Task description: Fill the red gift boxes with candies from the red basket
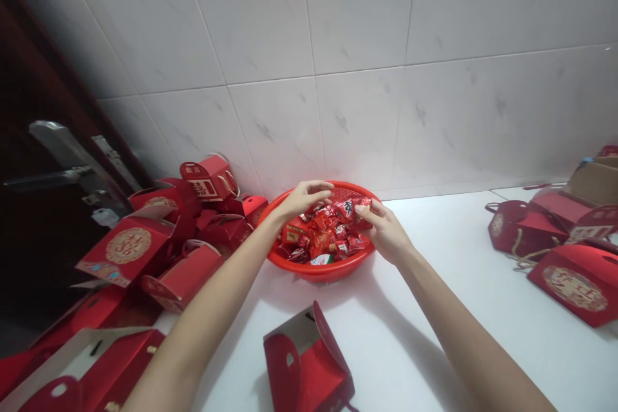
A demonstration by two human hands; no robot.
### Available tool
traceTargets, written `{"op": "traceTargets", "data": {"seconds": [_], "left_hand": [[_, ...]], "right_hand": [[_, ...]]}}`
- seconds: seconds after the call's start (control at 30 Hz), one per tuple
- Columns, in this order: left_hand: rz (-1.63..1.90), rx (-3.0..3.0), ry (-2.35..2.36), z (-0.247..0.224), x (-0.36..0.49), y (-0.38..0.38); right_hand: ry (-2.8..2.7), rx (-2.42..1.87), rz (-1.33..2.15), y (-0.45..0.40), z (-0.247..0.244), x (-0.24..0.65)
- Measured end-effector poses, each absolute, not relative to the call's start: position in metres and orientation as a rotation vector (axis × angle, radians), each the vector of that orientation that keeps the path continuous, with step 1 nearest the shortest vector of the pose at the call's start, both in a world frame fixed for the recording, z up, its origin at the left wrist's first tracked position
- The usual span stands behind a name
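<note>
A red plastic basket (313,273) stands against the tiled wall, filled with wrapped candies (321,238) in mostly red wrappers. Over its back left part is my left hand (309,197), fingers stretched and a little bent, with nothing seen in them. My right hand (383,228) is at the basket's right rim. Its thumb and fingers pinch a red wrapped candy (363,205). In front of the basket, between my forearms, a red gift box (309,360) stands with its top open; its inside shows only in part.
Several red gift boxes (128,244) are piled on the left, some open. More red boxes (574,283) lie at the right on the white table (434,270), near a brown cardboard box (596,179). A dark door with a metal handle (62,161) is at far left.
</note>
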State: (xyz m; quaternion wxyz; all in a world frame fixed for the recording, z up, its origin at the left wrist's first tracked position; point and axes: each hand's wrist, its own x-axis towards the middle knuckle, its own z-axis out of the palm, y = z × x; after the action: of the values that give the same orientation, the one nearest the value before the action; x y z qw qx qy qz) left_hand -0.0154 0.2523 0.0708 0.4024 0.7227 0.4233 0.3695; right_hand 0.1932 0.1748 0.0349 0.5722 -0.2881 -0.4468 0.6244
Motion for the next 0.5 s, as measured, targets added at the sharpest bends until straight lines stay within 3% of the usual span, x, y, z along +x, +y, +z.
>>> {"op": "traceTargets", "data": {"seconds": [0.3,0.5], "left_hand": [[0.171,2.155,1.461,0.035,-0.033,0.249],[0.557,2.283,1.593,0.047,-0.041,0.262]], "right_hand": [[-1.000,-0.670,1.479,0.174,0.036,0.191],[-1.011,-0.731,1.450,0.173,0.038,0.191]]}}
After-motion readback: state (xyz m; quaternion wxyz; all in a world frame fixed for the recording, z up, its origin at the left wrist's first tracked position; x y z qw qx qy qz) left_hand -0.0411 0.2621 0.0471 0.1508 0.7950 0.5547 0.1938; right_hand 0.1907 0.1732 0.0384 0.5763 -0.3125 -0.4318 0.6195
